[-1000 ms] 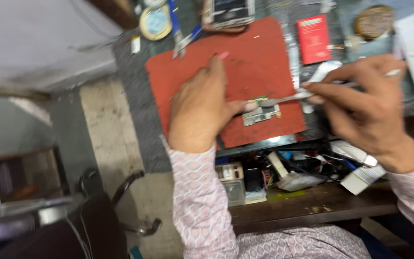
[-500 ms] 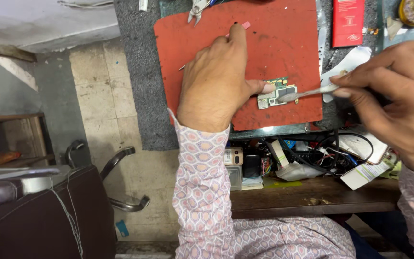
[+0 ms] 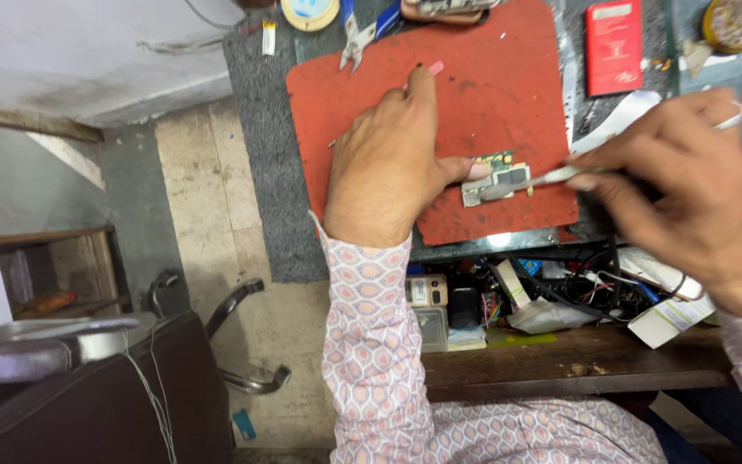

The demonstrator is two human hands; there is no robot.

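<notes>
Red work mat [image 3: 474, 103] lies on the table; a small circuit board [image 3: 498, 179] sits near its lower right edge. Left hand [image 3: 388, 163] rests flat on the mat, thumb pinning the board. Right hand [image 3: 689, 180] fingers grip tweezers [image 3: 536, 182], tip touching the board.

Even, bright overhead light on your red mat [image 3: 491, 94], soft shadows only. Small glare spot on the bench edge [image 3: 500, 239]. Your right hand [image 3: 689, 185] is motion-blurred; the shelf below [image 3: 577, 361] sits dim. Slight wide-angle stretch at edges.
</notes>
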